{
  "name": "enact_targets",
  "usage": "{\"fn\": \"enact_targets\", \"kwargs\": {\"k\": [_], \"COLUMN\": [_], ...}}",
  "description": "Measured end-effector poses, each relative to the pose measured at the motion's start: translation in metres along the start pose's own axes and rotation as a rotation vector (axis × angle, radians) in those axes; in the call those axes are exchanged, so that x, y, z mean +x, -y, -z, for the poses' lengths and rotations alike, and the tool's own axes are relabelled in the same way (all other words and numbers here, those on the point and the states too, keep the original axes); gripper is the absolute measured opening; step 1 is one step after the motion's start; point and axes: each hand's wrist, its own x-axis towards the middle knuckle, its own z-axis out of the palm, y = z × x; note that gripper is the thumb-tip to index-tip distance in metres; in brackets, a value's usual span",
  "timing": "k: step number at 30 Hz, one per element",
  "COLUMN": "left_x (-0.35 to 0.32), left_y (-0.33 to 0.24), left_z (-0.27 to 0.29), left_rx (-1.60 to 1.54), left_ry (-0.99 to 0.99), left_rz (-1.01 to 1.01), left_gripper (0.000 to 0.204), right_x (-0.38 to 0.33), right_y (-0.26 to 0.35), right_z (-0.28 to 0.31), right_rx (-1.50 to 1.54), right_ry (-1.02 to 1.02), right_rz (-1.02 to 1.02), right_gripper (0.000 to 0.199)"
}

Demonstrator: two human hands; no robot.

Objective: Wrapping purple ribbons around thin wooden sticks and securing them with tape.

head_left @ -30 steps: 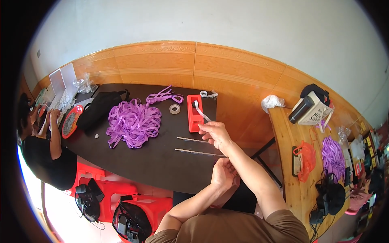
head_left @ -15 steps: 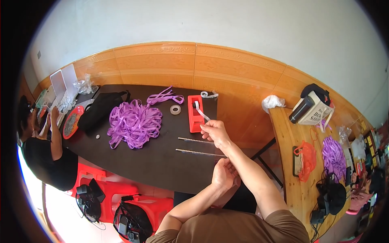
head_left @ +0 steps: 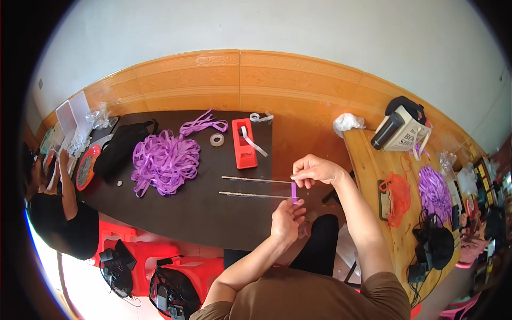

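Dark table [head_left: 186, 216]; right hand [head_left: 316, 170] pinches, half-curled left hand [head_left: 285, 222] touches purple ribbon [head_left: 294, 191].

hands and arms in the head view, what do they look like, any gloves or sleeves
Both hands, the left hand and the right hand, are ungloved. Forearms are bare below short, plain brown sleeves; no watch, bracelet or cable shows on them.
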Motion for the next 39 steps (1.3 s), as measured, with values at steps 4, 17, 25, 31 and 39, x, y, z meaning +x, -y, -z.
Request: {"fn": "enact_targets", "kwargs": {"k": [4, 17, 25, 31, 39], "left_x": [-0.001, 0.023, 0.026, 0.030, 0.037], "left_y": [-0.001, 0.018, 0.019, 0.021, 0.020], "left_z": [-0.009, -0.007, -0.011, -0.010, -0.012], "left_rx": [0.005, -0.052, -0.111, -0.096, -0.138], "left_ry": [-0.057, -0.271, -0.257, -0.262, -0.267], "left_rz": [0.004, -0.252, -0.313, -0.332, -0.395], "left_gripper": [0.054, 0.051, 0.044, 0.044, 0.039], "right_x": [-0.012, -0.001, 0.001, 0.003, -0.003], "right_y": [-0.022, -0.038, -0.028, -0.038, -0.043], "right_z": [0.003, -0.003, -0.006, -0.002, -0.009], "right_rx": [-0.083, -0.072, -0.043, -0.042, -0.114], "right_ry": [0.021, 0.015, 0.054, 0.034, -0.121], "right_rz": [-0.083, -0.003, -0.036, -0.088, -0.105], "right_gripper": [0.019, 0.021, 0.025, 0.027, 0.037]}}
